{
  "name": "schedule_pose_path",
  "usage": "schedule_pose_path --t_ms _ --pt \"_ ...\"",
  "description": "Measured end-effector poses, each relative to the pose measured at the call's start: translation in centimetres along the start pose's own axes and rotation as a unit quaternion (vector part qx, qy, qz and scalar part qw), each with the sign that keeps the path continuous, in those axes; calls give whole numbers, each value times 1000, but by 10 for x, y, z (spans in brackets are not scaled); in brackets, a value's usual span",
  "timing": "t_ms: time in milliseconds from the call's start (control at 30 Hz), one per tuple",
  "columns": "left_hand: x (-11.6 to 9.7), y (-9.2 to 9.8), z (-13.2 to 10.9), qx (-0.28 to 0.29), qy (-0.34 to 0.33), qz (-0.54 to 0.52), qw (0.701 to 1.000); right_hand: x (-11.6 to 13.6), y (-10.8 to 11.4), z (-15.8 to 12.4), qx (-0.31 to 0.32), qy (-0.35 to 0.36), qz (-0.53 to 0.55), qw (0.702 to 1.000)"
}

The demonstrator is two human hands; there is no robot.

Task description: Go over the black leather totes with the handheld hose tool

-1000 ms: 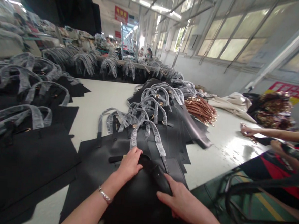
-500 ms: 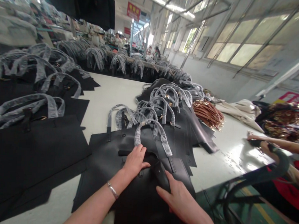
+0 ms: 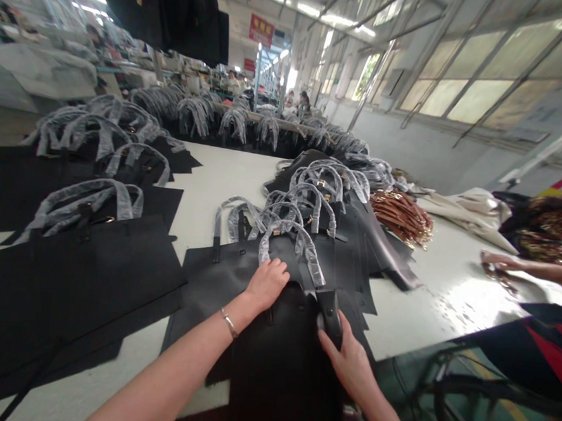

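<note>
A black leather bag panel (image 3: 281, 363) lies in front of me, with plastic-wrapped handles (image 3: 313, 263) arching beyond it. My left hand (image 3: 269, 286) is closed at the base of the left handle end, fingers bent over the panel's top edge. My right hand (image 3: 343, 351) grips a black leather flap (image 3: 330, 312) just below the right handle end, thumb on its near side. More black panels with wrapped handles lie beneath and behind. To the left sits another stack of black panels (image 3: 91, 269).
Brown straps (image 3: 399, 216) with gold metal are heaped beyond the panels on the white table (image 3: 231, 163). Another person's hand (image 3: 501, 262) is at the right, holding straps. Black bags (image 3: 178, 17) hang overhead at upper left. Cream cloth (image 3: 476, 213) lies at the back right.
My left hand has moved slightly up to the handle base and its fingers have closed. My right hand has turned the flap more upright beside the handle. The other person's hands have shifted; the view has turned left.
</note>
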State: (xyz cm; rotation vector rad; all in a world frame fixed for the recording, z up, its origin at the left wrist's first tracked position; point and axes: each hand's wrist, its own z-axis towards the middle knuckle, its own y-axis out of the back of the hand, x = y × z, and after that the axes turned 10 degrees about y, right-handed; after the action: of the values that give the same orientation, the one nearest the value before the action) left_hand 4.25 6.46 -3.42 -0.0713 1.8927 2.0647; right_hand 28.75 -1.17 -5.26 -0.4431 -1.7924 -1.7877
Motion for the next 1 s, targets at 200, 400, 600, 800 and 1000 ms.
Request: schedule_pose_path --t_ms 200,400,600,800,1000 --pt "-5 12 23 0 -35 28 999 1 -8 0 24 4 -48 999" --pt "-12 22 46 23 47 -13 999 2 -11 -2 8 38 -78 996" --pt "-6 42 31 45 -17 -79 996 8 -11 0 19 13 -72 997" --pt "-2 41 -8 92 60 -243 964 9 -9 -1 21 2 -69 997" --pt "-26 -12 -66 128 266 -573 764 4 -14 -1 -18 21 -73 997"
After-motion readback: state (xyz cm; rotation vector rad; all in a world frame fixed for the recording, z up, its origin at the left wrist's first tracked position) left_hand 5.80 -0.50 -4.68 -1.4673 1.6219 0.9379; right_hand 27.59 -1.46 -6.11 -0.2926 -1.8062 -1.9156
